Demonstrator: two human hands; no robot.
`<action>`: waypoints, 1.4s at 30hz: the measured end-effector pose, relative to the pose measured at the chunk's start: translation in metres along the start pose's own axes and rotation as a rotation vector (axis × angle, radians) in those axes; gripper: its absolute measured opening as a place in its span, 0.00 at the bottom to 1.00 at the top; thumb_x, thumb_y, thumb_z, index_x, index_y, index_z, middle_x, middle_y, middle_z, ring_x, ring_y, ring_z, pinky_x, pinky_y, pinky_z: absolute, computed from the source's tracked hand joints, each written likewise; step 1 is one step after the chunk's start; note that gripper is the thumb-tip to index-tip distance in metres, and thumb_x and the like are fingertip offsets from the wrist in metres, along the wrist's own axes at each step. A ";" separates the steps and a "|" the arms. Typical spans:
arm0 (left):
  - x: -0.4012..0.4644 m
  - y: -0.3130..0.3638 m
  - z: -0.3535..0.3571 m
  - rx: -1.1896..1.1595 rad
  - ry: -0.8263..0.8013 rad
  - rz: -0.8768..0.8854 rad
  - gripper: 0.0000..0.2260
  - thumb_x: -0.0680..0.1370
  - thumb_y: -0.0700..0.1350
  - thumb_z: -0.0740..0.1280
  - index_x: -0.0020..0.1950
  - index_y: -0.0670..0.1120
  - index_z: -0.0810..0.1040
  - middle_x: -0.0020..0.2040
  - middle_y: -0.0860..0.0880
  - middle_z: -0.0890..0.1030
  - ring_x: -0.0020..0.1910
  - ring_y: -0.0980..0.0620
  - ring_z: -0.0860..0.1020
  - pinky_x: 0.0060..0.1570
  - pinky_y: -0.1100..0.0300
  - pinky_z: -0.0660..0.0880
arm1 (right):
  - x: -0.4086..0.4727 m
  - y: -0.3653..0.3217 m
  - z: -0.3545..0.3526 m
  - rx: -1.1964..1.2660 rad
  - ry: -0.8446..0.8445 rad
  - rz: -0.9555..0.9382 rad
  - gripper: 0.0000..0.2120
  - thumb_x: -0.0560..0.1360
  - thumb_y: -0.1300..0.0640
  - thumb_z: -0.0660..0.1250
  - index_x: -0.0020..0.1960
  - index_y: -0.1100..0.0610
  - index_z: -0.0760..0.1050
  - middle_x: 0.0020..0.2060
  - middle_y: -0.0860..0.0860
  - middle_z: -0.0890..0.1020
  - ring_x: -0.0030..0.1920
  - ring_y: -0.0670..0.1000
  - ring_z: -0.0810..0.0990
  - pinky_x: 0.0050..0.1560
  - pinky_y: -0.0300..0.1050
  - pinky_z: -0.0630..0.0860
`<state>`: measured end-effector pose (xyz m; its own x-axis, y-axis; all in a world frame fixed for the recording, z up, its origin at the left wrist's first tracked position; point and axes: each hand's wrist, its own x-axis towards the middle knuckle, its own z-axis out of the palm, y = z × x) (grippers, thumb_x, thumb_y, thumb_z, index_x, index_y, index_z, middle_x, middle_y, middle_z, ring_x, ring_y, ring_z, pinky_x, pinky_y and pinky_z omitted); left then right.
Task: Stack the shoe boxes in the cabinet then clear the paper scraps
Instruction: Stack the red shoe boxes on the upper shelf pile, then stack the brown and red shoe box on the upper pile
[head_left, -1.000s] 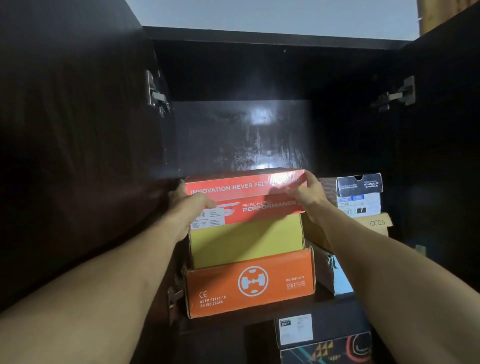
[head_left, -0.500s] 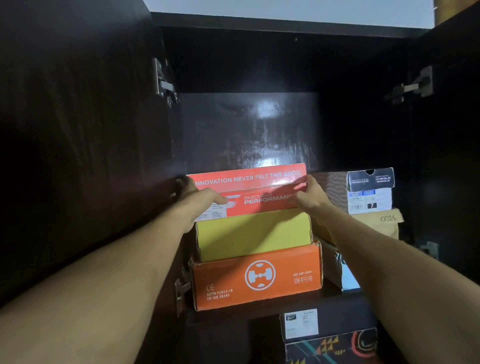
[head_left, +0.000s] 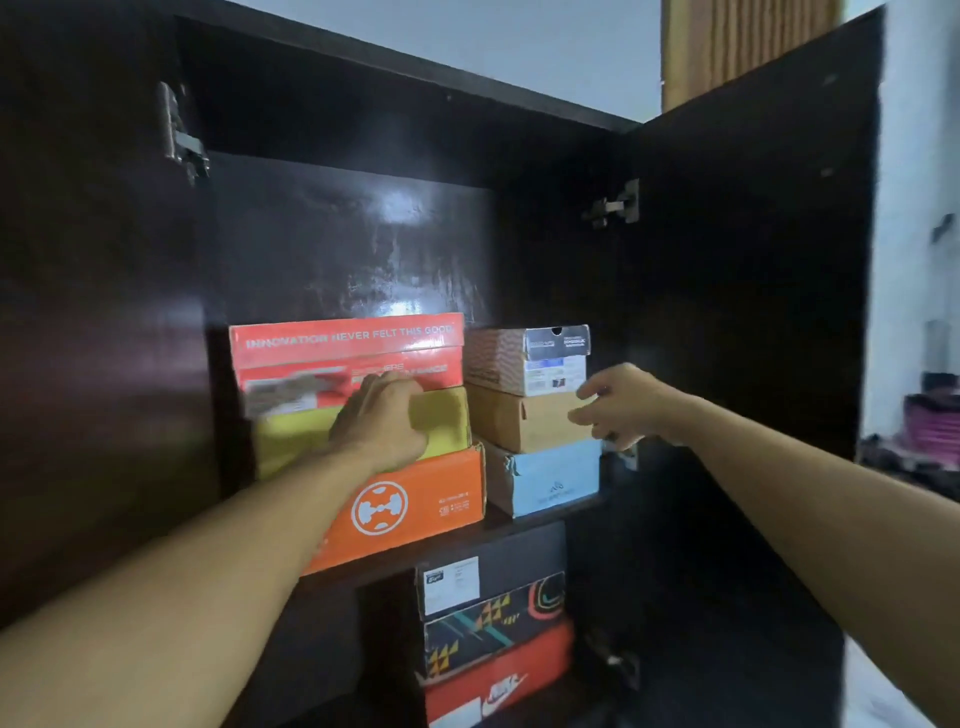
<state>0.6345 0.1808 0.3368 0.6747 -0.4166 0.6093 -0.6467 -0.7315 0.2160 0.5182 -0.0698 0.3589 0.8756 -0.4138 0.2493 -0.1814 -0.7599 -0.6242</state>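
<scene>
Cabinet: dark, doors swung wide, filling most of the frame; upper shelf carries two stacks of boxes, more boxes at lower centre.
Left stack: orange box at the base, yellow box on it, red box on top, centre of frame.
Right stack: blue box, brown box and a patterned box, just beside the left stack.
Handling: stiff card, likely light, glossy lid may slip; best taken by both short ends, not the lid rim.
Left hand: fingers curled against the yellow box front, right under the red box.
Right hand: fingers loosely spread, holding nothing, in front of the brown box.
</scene>
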 end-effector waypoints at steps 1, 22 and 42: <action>-0.004 0.017 0.005 -0.066 -0.090 0.017 0.20 0.68 0.45 0.73 0.60 0.46 0.79 0.62 0.48 0.78 0.61 0.46 0.75 0.58 0.54 0.73 | -0.018 0.010 -0.013 -0.043 0.006 0.034 0.18 0.74 0.56 0.72 0.61 0.61 0.77 0.48 0.59 0.83 0.45 0.54 0.84 0.46 0.53 0.84; -0.216 0.375 0.231 -0.310 -1.077 0.497 0.32 0.69 0.58 0.75 0.69 0.45 0.74 0.65 0.49 0.77 0.61 0.49 0.76 0.64 0.52 0.72 | -0.315 0.357 -0.109 -0.187 -0.084 0.783 0.21 0.76 0.51 0.71 0.61 0.65 0.76 0.56 0.59 0.81 0.50 0.58 0.84 0.48 0.59 0.83; -0.387 0.564 0.456 -0.450 -1.151 0.650 0.34 0.69 0.53 0.74 0.73 0.47 0.69 0.70 0.45 0.73 0.67 0.47 0.73 0.66 0.55 0.70 | -0.455 0.652 -0.054 -0.282 0.268 1.046 0.36 0.58 0.45 0.80 0.60 0.46 0.67 0.61 0.54 0.67 0.67 0.59 0.62 0.62 0.65 0.72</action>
<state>0.1713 -0.3168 -0.1253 -0.0188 -0.9752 -0.2203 -0.8623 -0.0957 0.4973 -0.0225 -0.4043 -0.1213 0.1132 -0.9853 -0.1281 -0.8977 -0.0461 -0.4382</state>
